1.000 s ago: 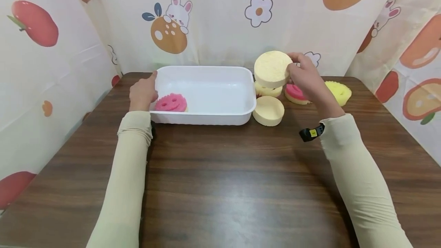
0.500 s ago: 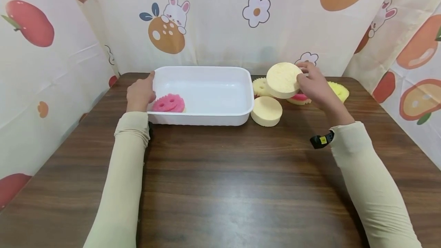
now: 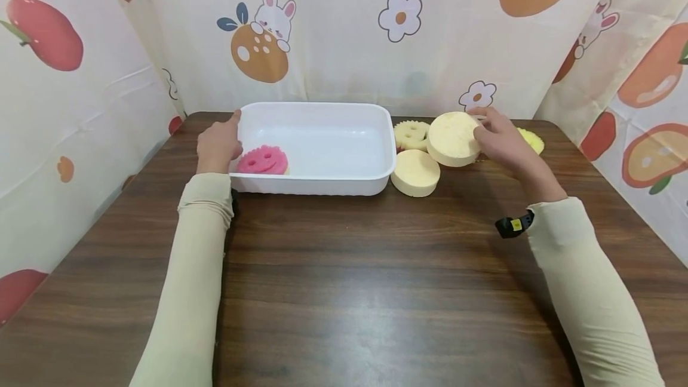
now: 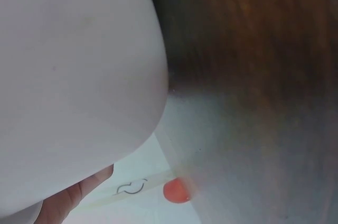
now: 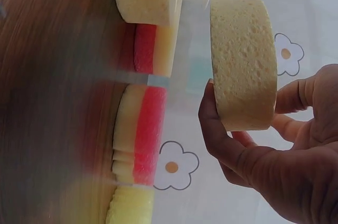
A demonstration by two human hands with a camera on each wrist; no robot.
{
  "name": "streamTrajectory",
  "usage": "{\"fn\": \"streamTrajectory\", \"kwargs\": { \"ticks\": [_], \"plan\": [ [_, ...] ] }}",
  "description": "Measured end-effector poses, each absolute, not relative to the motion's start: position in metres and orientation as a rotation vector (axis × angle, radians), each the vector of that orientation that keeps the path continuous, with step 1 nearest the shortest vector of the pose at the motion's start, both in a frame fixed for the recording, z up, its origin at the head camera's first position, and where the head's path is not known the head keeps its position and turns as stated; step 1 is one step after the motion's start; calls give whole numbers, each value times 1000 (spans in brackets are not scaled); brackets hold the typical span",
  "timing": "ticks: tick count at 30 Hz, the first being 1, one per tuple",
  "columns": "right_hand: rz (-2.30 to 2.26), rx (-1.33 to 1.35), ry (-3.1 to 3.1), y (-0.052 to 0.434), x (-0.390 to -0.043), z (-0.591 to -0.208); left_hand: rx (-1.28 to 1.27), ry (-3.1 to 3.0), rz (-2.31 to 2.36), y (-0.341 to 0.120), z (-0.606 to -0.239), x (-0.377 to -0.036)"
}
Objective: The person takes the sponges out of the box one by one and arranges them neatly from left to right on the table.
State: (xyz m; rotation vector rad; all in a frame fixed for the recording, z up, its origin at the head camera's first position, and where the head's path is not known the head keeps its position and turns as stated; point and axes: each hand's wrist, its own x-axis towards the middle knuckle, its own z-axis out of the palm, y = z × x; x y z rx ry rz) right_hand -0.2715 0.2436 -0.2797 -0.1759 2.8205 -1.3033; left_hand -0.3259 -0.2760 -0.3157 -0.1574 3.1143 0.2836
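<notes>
My right hand grips a round cream sponge by its right edge, tilted and lifted above the table. In the right wrist view, thumb and fingers hold this sponge from opposite faces. At the left end of a white tray, my left hand holds the rim, one finger pointing along it. The left wrist view has the tray wall hiding most of that hand. A pink smiley-face sponge lies inside the tray at its front left.
Right of the tray lie another round cream sponge and a cream smiley sponge. A pink-and-cream sponge is behind the held one. A yellow sponge sits farther right. A printed curtain hangs behind the wooden table.
My right hand has carried the round cream sponge right and down, away from above the cream smiley sponge, which shows more now. The left hand stays on the tray.
</notes>
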Motion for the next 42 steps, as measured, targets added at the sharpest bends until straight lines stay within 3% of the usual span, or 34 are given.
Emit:
{"fn": "streamTrajectory", "kwargs": {
  "ticks": [42],
  "plan": [
    [-1075,-55,2569,286,-265,-305,-159,3122,279,-276,-315,-322]
  ]
}}
